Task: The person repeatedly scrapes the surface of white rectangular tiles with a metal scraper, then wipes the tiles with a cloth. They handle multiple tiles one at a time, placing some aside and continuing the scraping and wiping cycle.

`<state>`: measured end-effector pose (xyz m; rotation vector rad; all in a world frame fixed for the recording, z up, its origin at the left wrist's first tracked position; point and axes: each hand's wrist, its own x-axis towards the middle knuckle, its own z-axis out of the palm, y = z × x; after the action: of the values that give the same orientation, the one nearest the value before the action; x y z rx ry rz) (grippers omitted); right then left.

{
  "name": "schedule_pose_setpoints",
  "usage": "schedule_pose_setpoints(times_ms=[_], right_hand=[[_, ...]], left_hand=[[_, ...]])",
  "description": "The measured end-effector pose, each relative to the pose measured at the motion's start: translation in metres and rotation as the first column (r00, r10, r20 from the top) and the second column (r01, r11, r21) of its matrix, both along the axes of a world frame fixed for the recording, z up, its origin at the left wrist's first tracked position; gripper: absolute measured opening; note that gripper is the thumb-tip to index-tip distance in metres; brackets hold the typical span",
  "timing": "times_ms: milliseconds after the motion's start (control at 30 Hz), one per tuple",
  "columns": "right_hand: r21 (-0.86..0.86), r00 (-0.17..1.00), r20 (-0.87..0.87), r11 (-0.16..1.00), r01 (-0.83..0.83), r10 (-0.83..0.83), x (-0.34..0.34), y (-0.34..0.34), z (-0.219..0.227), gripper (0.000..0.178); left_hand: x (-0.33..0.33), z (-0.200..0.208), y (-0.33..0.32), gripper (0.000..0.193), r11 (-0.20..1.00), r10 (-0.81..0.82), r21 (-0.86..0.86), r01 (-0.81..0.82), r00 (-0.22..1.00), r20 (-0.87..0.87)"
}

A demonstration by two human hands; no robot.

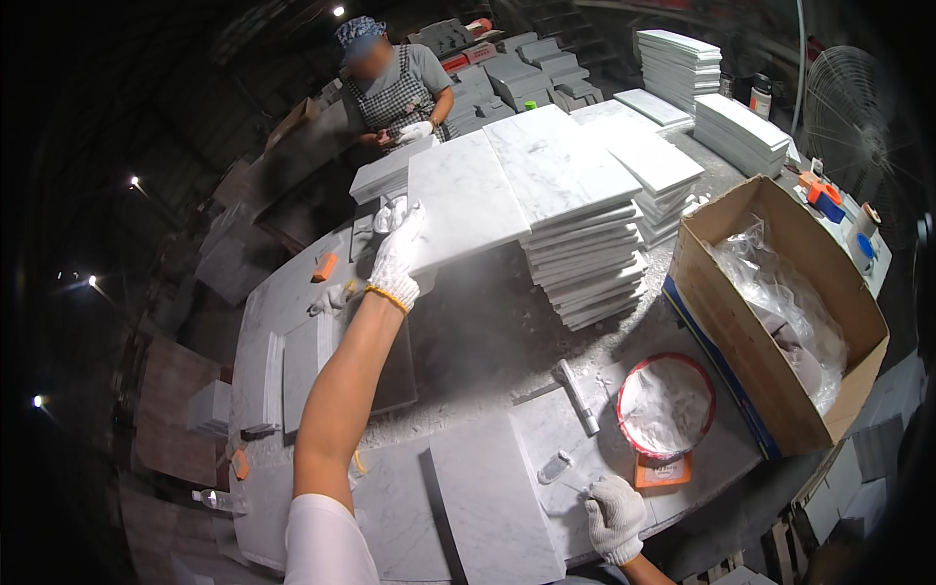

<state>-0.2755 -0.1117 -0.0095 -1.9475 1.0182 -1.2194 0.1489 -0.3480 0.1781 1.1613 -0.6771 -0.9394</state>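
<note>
Dim workshop around a dusty stone counter (pixel 278 487), gritty and grey, curving toward the lower left of the frame. At the centre, a flat, sharp-edged slab (pixel 470 200) of pale, faintly veined stone; just to its right, a stack (pixel 585 273) of similar slabs with uneven white edges. At right, a brown cardboard box (pixel 721 336) with crinkled clear plastic (pixel 775 278) inside; near it, a round bowl (pixel 715 400) with a red rim and white, chalky contents, overlapping an orange packet (pixel 665 472). At upper left of centre, a co-worker (pixel 405 93) in a checked apron, lower body hidden behind stone. Near-black outer rim, background hard to make out; underside of the slab out of sight.

Left hand (pixel 398 249) in a white knitted glove at the slab's left edge, arm stretched up from the lower edge of the frame; fingers against the stone, but impossible to tell whether gripping or merely resting. Right hand (pixel 616 520), also gloved, low at right of centre, fingers curled into a loose fist, forearm mostly cut off.
</note>
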Motion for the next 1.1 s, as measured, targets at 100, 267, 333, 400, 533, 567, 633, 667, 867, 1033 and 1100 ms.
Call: schedule_pose_setpoints(times_ms=[100,267,333,400,533,567,633,667,867,1033,1100], right_hand=[[0.058,0.999,0.015,0.997,-0.046,0.045,0.001,-0.002,0.002,0.011],[0.021,0.999,-0.006,0.999,-0.041,0.041,0.001,-0.004,0.008,0.011],[0.018,0.999,-0.005,0.999,-0.045,0.045,0.000,-0.005,0.010,0.011],[0.007,0.999,-0.006,0.999,-0.038,0.038,-0.001,-0.006,0.011,0.011],[0.066,0.996,0.022,0.994,-0.091,0.090,-0.002,-0.008,0.009,0.011],[0.055,0.997,0.018,0.995,-0.082,0.081,-0.002,-0.008,0.008,0.011],[0.037,0.998,0.005,0.997,-0.068,0.067,-0.002,-0.008,0.003,0.011],[0.030,0.998,-0.003,0.998,-0.059,0.060,-0.002,-0.008,0.000,0.011],[0.018,0.999,-0.035,0.999,-0.038,0.039,-0.008,-0.003,-0.015,0.012],[-0.002,1.000,-0.016,1.000,0.015,-0.015,-0.006,-0.001,-0.012,0.014],[-0.030,0.999,-0.028,0.999,0.027,-0.028,-0.004,-0.002,-0.011,0.014]], left_hand=[[0.006,-0.003,-0.003,0.040,1.000,0.008,0.012,-0.008,1.000,0.025],[0.016,-0.011,-0.007,0.042,1.000,-0.004,0.000,0.004,1.000,0.004],[0.018,-0.010,-0.007,0.046,1.000,-0.001,0.021,0.001,1.000,0.002],[0.019,-0.002,-0.006,0.041,0.999,-0.046,-0.007,0.046,0.999,-0.003],[0.010,0.024,-0.002,0.045,0.984,-0.179,-0.009,0.181,0.967,-0.181],[0.006,0.032,-0.001,0.048,0.978,-0.207,-0.013,0.207,0.970,-0.129],[-0.009,0.042,-0.002,0.047,0.990,-0.138,0.022,0.142,0.982,-0.128],[-0.015,0.049,-0.004,0.047,0.986,-0.169,-0.019,0.168,0.980,-0.104],[-0.073,0.052,-0.032,0.034,0.999,-0.049,0.049,-0.011,-0.430,0.902],[-0.093,0.045,-0.093,0.034,0.994,-0.048,0.093,0.062,-0.514,0.857],[-0.085,0.048,-0.111,0.042,0.990,-0.120,0.142,0.021,-0.426,0.897]])
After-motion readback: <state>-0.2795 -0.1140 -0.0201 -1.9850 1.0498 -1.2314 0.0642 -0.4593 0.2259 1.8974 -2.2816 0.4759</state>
